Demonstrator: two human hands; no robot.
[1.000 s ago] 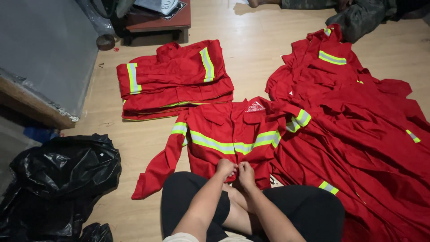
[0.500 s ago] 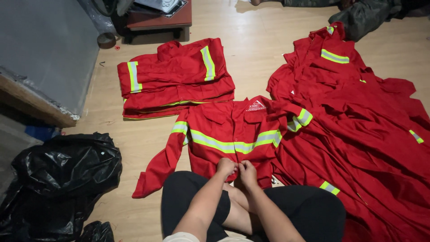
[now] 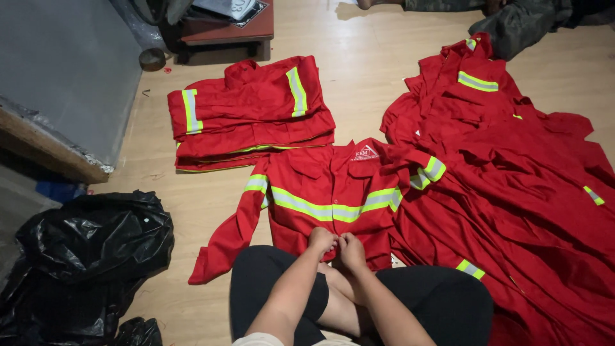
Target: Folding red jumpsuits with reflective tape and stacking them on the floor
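Left hand (image 3: 320,239) and right hand (image 3: 352,248) side by side, fingers pinched on hem of red jacket (image 3: 327,198) | spread flat on wooden floor (image 3: 359,77) (reflective stripes) | folded stack (image 3: 250,112) beyond | crinkled black bag (image 3: 90,243) left.

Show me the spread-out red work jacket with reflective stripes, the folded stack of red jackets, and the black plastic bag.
Spread-out red work jacket (image 3: 333,192), head view, chest just above the reflective stripe.
Folded stack of red jackets (image 3: 253,112), head view, top garment's middle.
Black plastic bag (image 3: 96,240), head view, crumpled upper surface.

Hands: left hand (image 3: 321,240) and right hand (image 3: 352,248) pinch the red jacket (image 3: 327,195) hem, 6 o'clock.
Folded stack (image 3: 250,112): 11 o'clock.
Red pile (image 3: 512,179): 3 o'clock.
Black bag (image 3: 90,247): 8 o'clock.
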